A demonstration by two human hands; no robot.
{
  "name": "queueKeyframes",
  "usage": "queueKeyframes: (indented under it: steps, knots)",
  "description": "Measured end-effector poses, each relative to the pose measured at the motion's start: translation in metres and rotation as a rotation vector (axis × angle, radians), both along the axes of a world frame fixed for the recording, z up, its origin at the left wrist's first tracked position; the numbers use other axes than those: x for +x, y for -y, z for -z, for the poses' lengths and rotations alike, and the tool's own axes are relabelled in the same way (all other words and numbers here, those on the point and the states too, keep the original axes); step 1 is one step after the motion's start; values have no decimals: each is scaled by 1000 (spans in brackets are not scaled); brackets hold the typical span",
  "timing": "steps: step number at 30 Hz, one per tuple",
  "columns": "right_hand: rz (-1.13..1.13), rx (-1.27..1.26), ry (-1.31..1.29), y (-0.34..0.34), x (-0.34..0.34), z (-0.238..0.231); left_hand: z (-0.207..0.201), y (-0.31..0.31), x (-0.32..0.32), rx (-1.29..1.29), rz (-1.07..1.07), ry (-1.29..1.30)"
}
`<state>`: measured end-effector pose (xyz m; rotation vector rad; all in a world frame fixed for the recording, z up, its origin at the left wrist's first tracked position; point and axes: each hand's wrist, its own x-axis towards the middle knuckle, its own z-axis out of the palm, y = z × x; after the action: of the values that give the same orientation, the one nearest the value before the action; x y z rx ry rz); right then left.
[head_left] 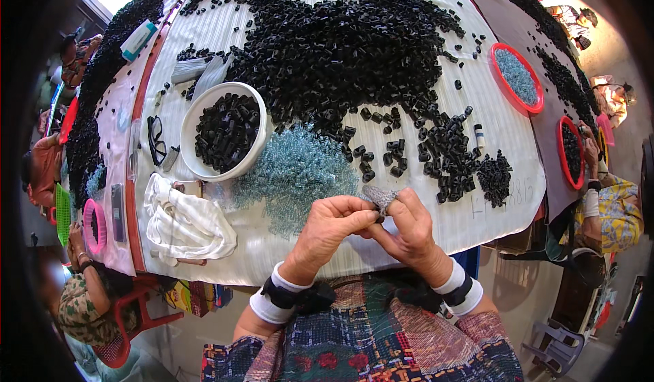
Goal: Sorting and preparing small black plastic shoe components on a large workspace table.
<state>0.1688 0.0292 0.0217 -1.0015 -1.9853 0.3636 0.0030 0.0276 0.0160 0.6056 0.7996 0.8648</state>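
My left hand (327,228) and my right hand (410,228) meet over the table's front edge, fingers pinched together. A small black piece (377,214) shows between the fingertips, partly hidden. Grey knitted material (379,196) sits at my right index finger; whether it is worn or held, I cannot tell. Just beyond my left hand spreads a pile of small translucent blue pieces (293,171). Black cylindrical pieces (347,55) form a large heap farther back, and several lie loose beyond my right hand. A white bowl (256,151) to the left contains more black pieces.
A white cloth (187,225), black-framed glasses (157,142) and grey strips (211,75) lie left. Toward the right are a small white tube (479,136), a heap of tiny black parts (494,177) and a red-rimmed basin (496,79). Other people sit at both side tables.
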Motion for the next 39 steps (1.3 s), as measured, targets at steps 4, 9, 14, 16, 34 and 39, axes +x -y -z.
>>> queueKeyframes:
  steps: [4,9,14,16,34,39]
  knots:
    - [-1,-14,-13,2,-3,-3,-1,1,3,14,-75,-3]
    - [9,-262,-177,6,-4,-9,-4,0,1,25,-86,6]
    - [12,-144,-136,8,-8,-7,-6,1,1,77,-72,4]
    - [21,-84,-117,9,-7,-3,-7,2,1,80,-50,-45]
    - [22,117,125,3,1,-6,-13,4,-5,18,23,-130]
    - [-4,150,114,1,0,-7,-4,5,-8,76,37,-107]
